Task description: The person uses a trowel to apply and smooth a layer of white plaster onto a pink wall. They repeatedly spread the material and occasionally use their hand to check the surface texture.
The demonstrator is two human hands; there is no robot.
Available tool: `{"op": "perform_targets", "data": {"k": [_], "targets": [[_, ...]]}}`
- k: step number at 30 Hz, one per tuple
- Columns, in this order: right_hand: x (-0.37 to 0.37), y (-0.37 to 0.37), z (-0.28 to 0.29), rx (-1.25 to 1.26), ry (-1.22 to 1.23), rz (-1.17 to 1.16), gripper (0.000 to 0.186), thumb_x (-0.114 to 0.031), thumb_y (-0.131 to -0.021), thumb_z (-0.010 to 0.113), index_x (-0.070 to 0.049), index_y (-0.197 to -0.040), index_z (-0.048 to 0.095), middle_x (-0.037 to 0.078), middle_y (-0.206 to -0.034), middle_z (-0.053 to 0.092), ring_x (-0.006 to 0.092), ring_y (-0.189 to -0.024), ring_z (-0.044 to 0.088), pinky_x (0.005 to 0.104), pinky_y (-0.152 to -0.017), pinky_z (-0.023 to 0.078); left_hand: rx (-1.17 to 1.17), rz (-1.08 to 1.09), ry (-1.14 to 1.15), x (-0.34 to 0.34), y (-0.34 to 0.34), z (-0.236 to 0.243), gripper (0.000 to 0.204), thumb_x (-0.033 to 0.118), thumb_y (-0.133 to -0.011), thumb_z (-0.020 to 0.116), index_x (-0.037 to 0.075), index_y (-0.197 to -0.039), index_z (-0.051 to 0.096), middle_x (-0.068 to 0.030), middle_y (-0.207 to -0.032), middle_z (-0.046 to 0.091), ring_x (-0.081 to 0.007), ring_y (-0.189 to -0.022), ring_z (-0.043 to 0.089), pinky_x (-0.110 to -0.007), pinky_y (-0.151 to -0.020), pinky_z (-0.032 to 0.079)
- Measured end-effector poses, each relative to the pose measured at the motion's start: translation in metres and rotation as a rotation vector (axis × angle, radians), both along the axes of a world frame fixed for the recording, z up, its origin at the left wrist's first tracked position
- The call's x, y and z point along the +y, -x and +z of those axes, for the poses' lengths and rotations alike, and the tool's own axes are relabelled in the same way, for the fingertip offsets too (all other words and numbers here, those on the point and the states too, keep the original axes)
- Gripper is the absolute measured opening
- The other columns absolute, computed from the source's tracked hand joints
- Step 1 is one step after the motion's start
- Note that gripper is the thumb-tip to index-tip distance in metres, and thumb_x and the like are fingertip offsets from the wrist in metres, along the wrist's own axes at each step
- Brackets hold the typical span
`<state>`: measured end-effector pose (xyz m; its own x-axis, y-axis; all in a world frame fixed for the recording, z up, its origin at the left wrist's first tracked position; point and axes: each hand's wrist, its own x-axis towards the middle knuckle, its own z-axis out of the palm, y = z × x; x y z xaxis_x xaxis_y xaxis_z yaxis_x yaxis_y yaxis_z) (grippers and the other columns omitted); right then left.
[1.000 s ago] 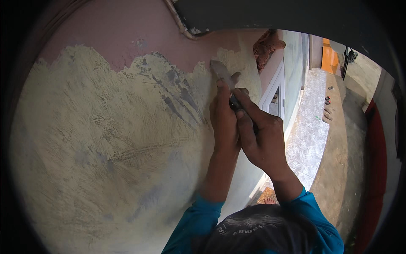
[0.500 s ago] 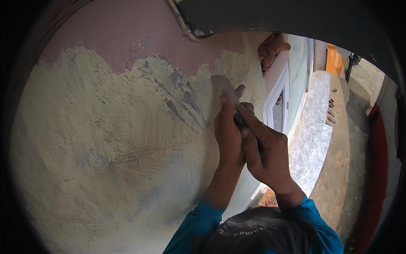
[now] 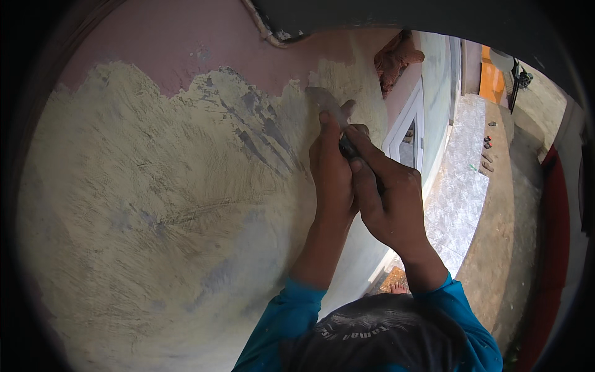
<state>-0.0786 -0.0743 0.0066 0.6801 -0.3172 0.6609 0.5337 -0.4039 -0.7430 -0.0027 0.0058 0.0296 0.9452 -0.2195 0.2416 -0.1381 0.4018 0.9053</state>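
My two hands grip a metal scraper [image 3: 330, 100] at a wall coated in rough cream plaster [image 3: 161, 186], with pink paint [image 3: 136, 37] above it. The blade lies at the ragged upper edge of the plaster, close to some grey patches [image 3: 260, 124]. My left hand [image 3: 334, 173] has its thumb along the blade and its fingers round the tool. My right hand [image 3: 387, 204] wraps round the dark handle just right of it, partly hiding it.
A pipe [image 3: 266, 31] runs under the dark overhang [image 3: 403, 12]. Rightward are exposed reddish brick [image 3: 390, 68], a white-framed window [image 3: 418, 115], a pale tiled walkway [image 3: 449, 223], footwear [image 3: 488, 158], an orange panel [image 3: 491, 84] and a red edge [image 3: 551, 229]. My bare foot [image 3: 398, 288] shows below.
My hands and the scraper dropped down the view, then rose again to near the plaster's upper edge. The whole view has shifted slightly as well. Both hands keep their grip.
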Motion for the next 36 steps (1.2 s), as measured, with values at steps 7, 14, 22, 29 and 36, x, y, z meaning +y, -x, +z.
{"op": "perform_targets", "data": {"k": [7,14,22,29,36], "targets": [[0.001,-0.002,0.001,-0.049,0.022,-0.058,0.046,-0.013,-0.109,0.058,-0.003,-0.153,0.068,0.029,-0.109,0.082,0.0379,-0.098,0.085,0.0429,-0.091,0.063,-0.029,-0.01,0.035,0.002,-0.003,-0.001,0.067,0.053,-0.121,0.047,-0.006,-0.15,0.063,-0.0017,-0.096,0.069,-0.0038,-0.074,0.057,-0.023,-0.07,0.047],[-0.005,0.008,0.0,0.022,-0.006,0.007,0.046,-0.012,-0.109,0.058,0.0,-0.152,0.068,0.024,-0.107,0.084,0.0341,-0.093,0.085,0.0406,-0.088,0.064,-0.063,-0.017,0.092,-0.001,0.003,-0.006,0.066,0.052,-0.121,0.046,-0.005,-0.151,0.063,-0.0015,-0.092,0.067,-0.004,-0.073,0.056,-0.022,-0.069,0.047],[0.003,-0.016,-0.002,-0.048,0.026,-0.043,0.045,-0.012,-0.11,0.058,-0.004,-0.153,0.068,0.025,-0.109,0.083,0.0372,-0.1,0.085,0.039,-0.09,0.064,-0.082,0.015,-0.032,0.003,-0.009,0.003,0.067,0.053,-0.121,0.044,-0.004,-0.151,0.064,-0.0019,-0.092,0.068,-0.005,-0.072,0.056,-0.023,-0.067,0.047],[-0.004,0.001,-0.002,0.031,0.065,0.001,0.044,-0.012,-0.11,0.057,-0.003,-0.152,0.069,0.024,-0.104,0.083,0.0334,-0.091,0.085,0.0393,-0.085,0.063,-0.179,0.083,-0.033,0.002,-0.005,-0.008,0.067,0.052,-0.122,0.042,-0.004,-0.15,0.064,-0.0026,-0.094,0.07,-0.0064,-0.074,0.059,-0.025,-0.069,0.049],[-0.002,-0.01,0.005,-0.06,0.072,-0.016,0.043,-0.012,-0.11,0.059,-0.001,-0.151,0.068,0.028,-0.116,0.082,0.0351,-0.096,0.085,0.0385,-0.084,0.064,-0.079,0.021,-0.001,0.002,-0.008,0.002,0.068,0.051,-0.122,0.041,-0.005,-0.155,0.059,-0.0044,-0.098,0.069,-0.0091,-0.08,0.061,-0.027,-0.073,0.053]]}}
